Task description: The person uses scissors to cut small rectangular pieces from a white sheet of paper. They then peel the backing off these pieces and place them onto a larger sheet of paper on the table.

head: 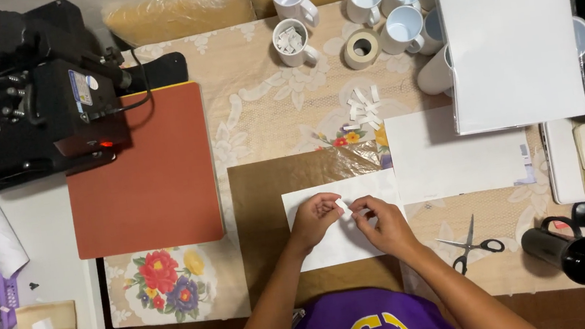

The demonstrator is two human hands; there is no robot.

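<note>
Both our hands meet over a white paper sheet [328, 245] lying on a brown sheet [260, 205] on the tabletop [263, 108]. Our left hand [313, 220] and right hand [381, 222] pinch a small white tape strip [343, 204] between the fingertips. Scissors [470, 242] and a black mug [570, 254] lie to the right. Farther off, loose tape strips [364, 108], a tape roll [361, 48], white mugs [392, 7] and a heat press [31, 92].

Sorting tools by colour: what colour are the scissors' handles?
Black, seen in the head view: the scissors lie right of the right hand.
</note>
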